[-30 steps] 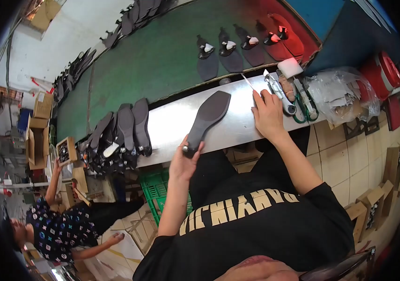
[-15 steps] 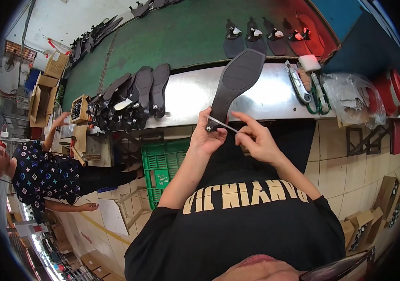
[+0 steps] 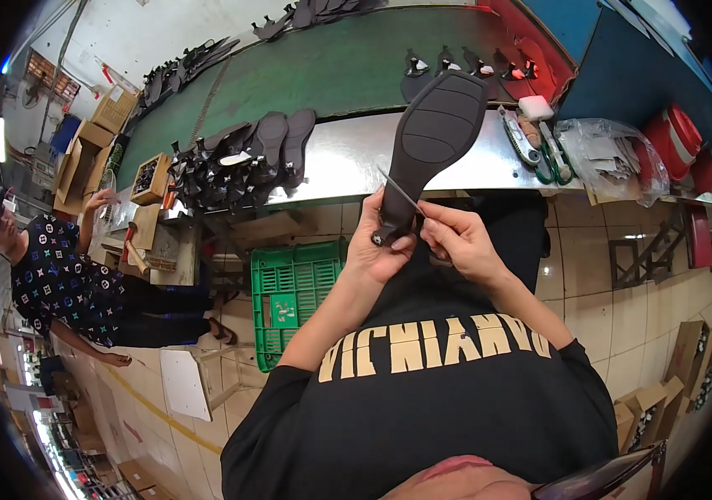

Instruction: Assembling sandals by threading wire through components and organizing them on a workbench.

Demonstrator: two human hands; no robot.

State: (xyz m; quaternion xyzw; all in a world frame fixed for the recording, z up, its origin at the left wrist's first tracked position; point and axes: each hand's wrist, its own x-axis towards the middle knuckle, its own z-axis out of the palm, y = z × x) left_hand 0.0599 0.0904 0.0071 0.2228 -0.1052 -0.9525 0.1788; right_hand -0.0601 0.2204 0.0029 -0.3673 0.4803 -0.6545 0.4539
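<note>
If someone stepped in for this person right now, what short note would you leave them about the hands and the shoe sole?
Left hand: grips the dark shoe sole at its heel end, sole raised over the metal bench edge.
Right hand: pinches a thin blade-like tool against the sole's heel edge.
Nearby: a pile of more dark soles lies on the bench to the left; green-handled scissors lie to the right.
Done: sole picked up and tool applied.
Left: how much of the edge is finished cannot be seen; the pile appears to wait.
</note>
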